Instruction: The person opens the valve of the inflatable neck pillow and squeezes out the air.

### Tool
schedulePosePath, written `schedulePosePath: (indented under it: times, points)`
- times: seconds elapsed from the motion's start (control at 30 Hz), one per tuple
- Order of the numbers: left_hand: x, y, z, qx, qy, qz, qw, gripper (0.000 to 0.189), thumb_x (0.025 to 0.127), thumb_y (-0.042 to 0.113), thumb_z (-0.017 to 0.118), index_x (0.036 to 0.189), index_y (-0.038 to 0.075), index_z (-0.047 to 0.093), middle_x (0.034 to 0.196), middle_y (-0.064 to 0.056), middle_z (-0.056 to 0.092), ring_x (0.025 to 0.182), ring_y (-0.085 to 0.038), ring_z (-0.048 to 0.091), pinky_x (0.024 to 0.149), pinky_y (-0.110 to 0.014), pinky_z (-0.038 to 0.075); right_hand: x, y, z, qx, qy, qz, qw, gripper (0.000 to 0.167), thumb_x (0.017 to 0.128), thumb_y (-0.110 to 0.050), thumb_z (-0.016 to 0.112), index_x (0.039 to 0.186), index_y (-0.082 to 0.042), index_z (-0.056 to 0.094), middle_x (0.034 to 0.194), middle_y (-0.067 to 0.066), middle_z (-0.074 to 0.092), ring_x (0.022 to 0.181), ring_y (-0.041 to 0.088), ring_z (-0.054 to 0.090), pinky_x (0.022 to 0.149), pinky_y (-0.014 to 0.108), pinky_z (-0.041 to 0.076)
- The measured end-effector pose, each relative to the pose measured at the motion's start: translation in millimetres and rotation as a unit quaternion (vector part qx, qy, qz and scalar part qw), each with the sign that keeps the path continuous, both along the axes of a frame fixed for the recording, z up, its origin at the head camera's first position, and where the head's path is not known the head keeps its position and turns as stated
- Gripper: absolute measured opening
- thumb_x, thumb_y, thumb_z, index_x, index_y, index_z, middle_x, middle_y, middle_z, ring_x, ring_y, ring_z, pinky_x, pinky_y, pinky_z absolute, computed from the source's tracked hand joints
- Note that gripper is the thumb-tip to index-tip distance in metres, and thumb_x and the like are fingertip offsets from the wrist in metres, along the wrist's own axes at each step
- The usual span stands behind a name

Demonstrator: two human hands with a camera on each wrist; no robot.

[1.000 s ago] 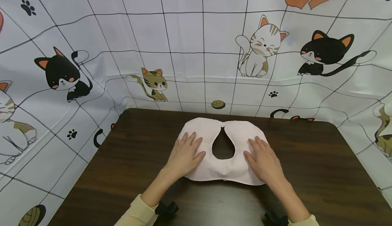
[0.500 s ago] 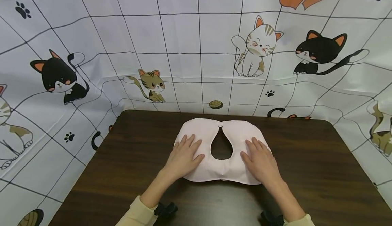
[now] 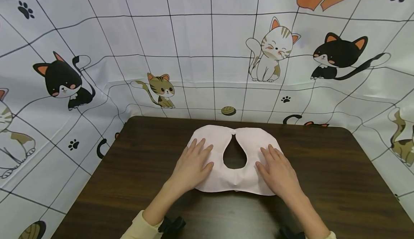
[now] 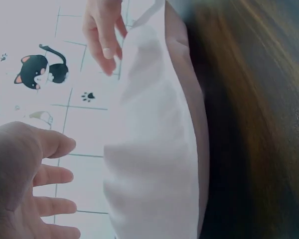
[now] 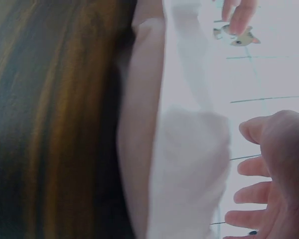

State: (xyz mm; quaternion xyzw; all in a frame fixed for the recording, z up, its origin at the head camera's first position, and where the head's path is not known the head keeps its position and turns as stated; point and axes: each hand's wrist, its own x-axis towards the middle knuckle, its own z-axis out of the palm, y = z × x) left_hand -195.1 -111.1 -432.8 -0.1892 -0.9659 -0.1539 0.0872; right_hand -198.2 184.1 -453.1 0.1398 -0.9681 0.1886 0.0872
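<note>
A pale pink travel neck pillow (image 3: 237, 179) lies flat on the dark wooden table, its two rounded ends meeting at the far side around a teardrop-shaped hole. Over its left half is my left hand (image 3: 190, 165), fingers straight and spread. My right hand (image 3: 279, 170) is held the same way over the right half. Both wrist views show a small gap between the fingers and the pillow's top, so neither hand grips it. In the left wrist view the pillow's near side (image 4: 154, 134) bulges up from the table.
The brown table (image 3: 136, 167) extends to both sides and in front of the pillow. A white cloth (image 3: 194, 34) printed with cats and grid lines hangs behind it and along its sides. Black straps (image 3: 171, 225) are around the wrists.
The pillow stays in place. Both hands have shifted only slightly over it, the left a little farther away from me, with fingers still spread. The head view has swung a little.
</note>
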Motion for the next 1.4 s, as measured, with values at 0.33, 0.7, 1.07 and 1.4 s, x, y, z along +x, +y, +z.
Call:
schedulePosePath:
  times: [0.33, 0.7, 1.07, 1.4]
  points:
    - [14.1, 1.2, 4.5, 0.010, 0.005, -0.008, 0.9999, 0.051, 0.097, 0.032, 0.069, 0.143, 0.012, 0.060, 0.154, -0.019, 0.047, 0.146, -0.044, 0.035, 0.114, -0.063, 0.030, 18.8, 5, 6.6, 0.002, 0.024, 0.016, 0.9996, 0.054, 0.100, -0.028, 0.064, 0.143, 0.002, 0.055, 0.152, 0.028, 0.045, 0.139, 0.048, 0.041, 0.113, 0.061, 0.031]
    - [18.4, -0.6, -13.0, -0.002, -0.005, -0.007, 1.0000, 0.048, 0.096, 0.031, 0.067, 0.139, 0.010, 0.064, 0.151, -0.020, 0.051, 0.144, -0.045, 0.038, 0.112, -0.066, 0.030, 17.8, 9, -9.0, 0.015, 0.015, 0.003, 0.9998, 0.055, 0.098, -0.026, 0.068, 0.142, 0.005, 0.055, 0.151, 0.031, 0.045, 0.138, 0.051, 0.041, 0.113, 0.061, 0.032]
    - [15.2, -1.6, -29.3, -0.013, -0.022, -0.006, 0.9997, 0.048, 0.096, 0.031, 0.067, 0.139, 0.010, 0.063, 0.150, -0.020, 0.051, 0.143, -0.047, 0.039, 0.110, -0.068, 0.032, 15.1, 12, -18.4, 0.048, 0.018, -0.004, 0.9987, 0.054, 0.097, -0.026, 0.069, 0.140, 0.003, 0.057, 0.147, 0.033, 0.048, 0.133, 0.053, 0.045, 0.111, 0.064, 0.032]
    - [8.6, -6.4, -34.3, -0.011, -0.020, -0.004, 0.9997, 0.049, 0.096, 0.032, 0.068, 0.140, 0.010, 0.063, 0.151, -0.020, 0.050, 0.143, -0.047, 0.039, 0.108, -0.069, 0.034, 16.5, 12, -21.3, 0.048, 0.005, -0.005, 0.9988, 0.054, 0.097, -0.027, 0.069, 0.141, 0.002, 0.058, 0.147, 0.032, 0.048, 0.130, 0.051, 0.049, 0.108, 0.064, 0.035]
